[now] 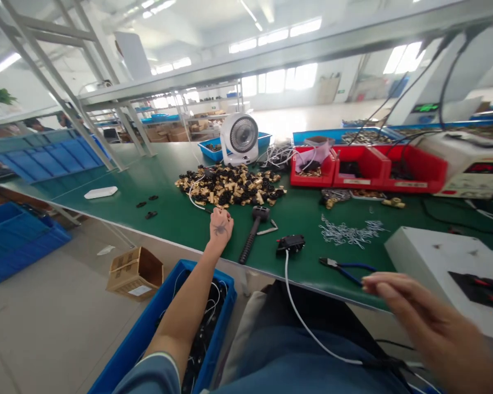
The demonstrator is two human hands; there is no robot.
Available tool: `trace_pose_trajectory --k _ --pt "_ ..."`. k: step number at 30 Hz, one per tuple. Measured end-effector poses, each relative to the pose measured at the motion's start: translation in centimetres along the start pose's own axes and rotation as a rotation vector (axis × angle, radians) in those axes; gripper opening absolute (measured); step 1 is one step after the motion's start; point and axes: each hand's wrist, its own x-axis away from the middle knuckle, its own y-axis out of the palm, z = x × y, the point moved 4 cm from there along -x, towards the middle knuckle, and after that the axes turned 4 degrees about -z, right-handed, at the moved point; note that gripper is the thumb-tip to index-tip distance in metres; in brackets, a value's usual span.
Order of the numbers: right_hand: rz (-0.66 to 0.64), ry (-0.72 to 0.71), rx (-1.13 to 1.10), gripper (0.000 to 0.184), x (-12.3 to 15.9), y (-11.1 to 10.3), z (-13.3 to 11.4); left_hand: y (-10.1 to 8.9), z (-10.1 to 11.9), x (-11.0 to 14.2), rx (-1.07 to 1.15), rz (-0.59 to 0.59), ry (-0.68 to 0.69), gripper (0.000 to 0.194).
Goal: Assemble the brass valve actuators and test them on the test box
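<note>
My left hand (pixel 221 227) is closed at the near side of a pile of brass fittings with black parts (pixel 234 185). A thin white cable (pixel 194 200) loops out of the pile and runs with a dark end into its fingers. On the right, my right hand (pixel 427 317) is raised over the table edge, partly blurred, thumb and fingertips pinched together. Whatever is between them is too small to make out. Just beyond it lie blue-handled pliers (pixel 349 266). Between the hands are a black mallet (pixel 253 232) and a black device on a white cable (pixel 291 244).
Red bins (pixel 359 169), a white fan (pixel 241 138) and a power supply (pixel 472 164) stand along the back. Metal hooks (pixel 351 233) lie near a grey box (pixel 447 273). A blue crate (pixel 225 298) and a cardboard box (pixel 133 272) are below the table edge.
</note>
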Motion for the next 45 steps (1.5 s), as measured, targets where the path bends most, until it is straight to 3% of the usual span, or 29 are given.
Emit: trace_pose_trajectory --k 3,6,9,12,14,18,21,27,31,35,37,39,42,45 --pt "-0.219 0.16 -0.44 0.038 2.4 4.5 -1.0 -1.9 2.9 3.6 0.184 -0.065 0.127 0.017" --pt "-0.465 0.327 -0.903 0.057 4.1 7.8 -1.5 -3.7 7.3 8.6 0.405 -0.22 0.333 0.024" --pt "-0.716 0.53 -1.249 0.067 5.1 9.0 -2.0 -5.4 12.1 13.2 0.802 -0.477 0.71 0.028" --pt "-0.733 0.551 -1.288 0.055 5.3 8.4 -2.6 -6.1 15.0 15.9 0.885 -0.616 0.909 0.031" --pt "-0.65 0.5 -1.233 0.046 5.3 7.6 -2.9 -6.2 15.7 16.6 0.851 -0.586 0.936 0.033" --pt "-0.588 0.393 -1.174 0.05 5.6 6.3 -3.4 -6.1 15.7 17.2 0.821 -0.443 0.91 0.038" --pt "-0.585 0.313 -1.128 0.057 6.0 5.6 -3.5 -5.9 15.6 17.5 0.85 -0.415 0.889 0.042" --pt "-0.537 0.249 -1.081 0.053 6.6 4.8 -3.6 -5.7 15.5 17.9 0.911 -0.322 0.739 0.044" --pt "-0.483 0.201 -1.066 0.046 6.6 4.5 -4.0 -5.8 15.3 18.5 0.912 -0.299 0.728 0.041" --pt "-0.448 0.128 -1.023 0.043 6.4 4.4 -4.2 -5.4 14.7 17.2 0.917 -0.282 0.657 0.037" --pt "-0.44 0.064 -1.014 0.044 6.3 4.4 -4.2 -4.4 14.0 15.1 0.746 -0.208 0.511 0.044" --pt "-0.434 0.015 -1.022 0.045 6.3 4.5 -4.2 -2.9 13.5 12.8 0.433 -0.149 0.34 0.051" --pt "-0.433 0.015 -1.032 0.044 6.2 4.5 -4.0 0.5 13.4 10.1 0.089 -0.272 0.159 0.057" --pt "-0.443 0.02 -1.041 0.044 6.3 4.4 -4.1 3.6 13.3 8.8 0.092 -0.398 0.101 0.06"
